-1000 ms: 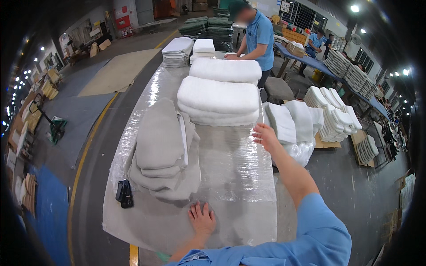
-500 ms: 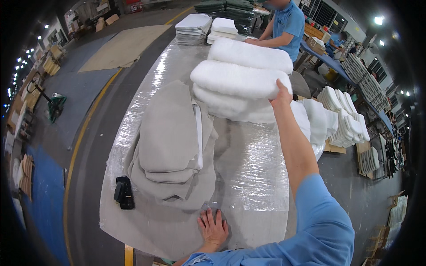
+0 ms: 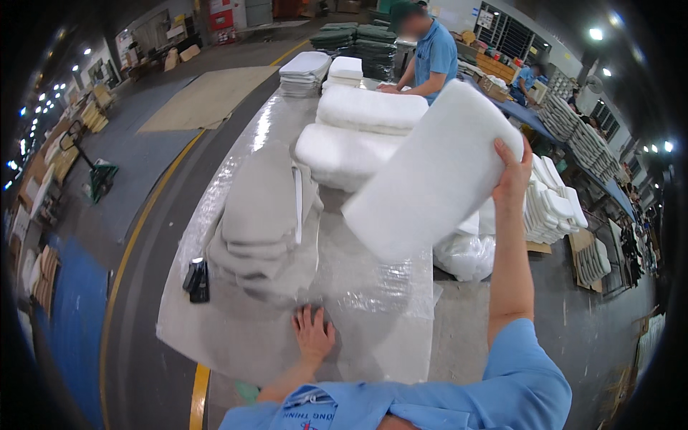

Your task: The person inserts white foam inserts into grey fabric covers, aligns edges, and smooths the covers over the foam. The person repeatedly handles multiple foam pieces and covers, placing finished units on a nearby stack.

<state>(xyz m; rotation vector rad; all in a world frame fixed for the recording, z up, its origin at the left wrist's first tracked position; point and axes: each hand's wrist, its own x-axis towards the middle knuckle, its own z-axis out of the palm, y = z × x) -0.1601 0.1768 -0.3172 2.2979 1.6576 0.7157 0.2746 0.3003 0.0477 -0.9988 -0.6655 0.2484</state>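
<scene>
Grey floor (image 3: pixel 573 337) spreads through a large, dim hall, crossed on the left by a curving yellow stripe (image 3: pixel 131 244). Beyond the stripe lie a bright blue mat (image 3: pixel 72 344) and a beige sheet (image 3: pixel 208 100), with a green pallet jack (image 3: pixel 100 179) near them. A long blue table (image 3: pixel 609 188) runs along the right, below a fan (image 3: pixel 593 84). Dark barred windows (image 3: pixel 504 32) line the far wall (image 3: pixel 459 13), and white lamps (image 3: pixel 595 34) glow overhead.

Factory workshop: pallet jack (image 3: pixel 100 179), yellow floor line (image 3: pixel 199 394), stacked white pads (image 3: pixel 347 154), worktable (image 3: pixel 380 355).
</scene>
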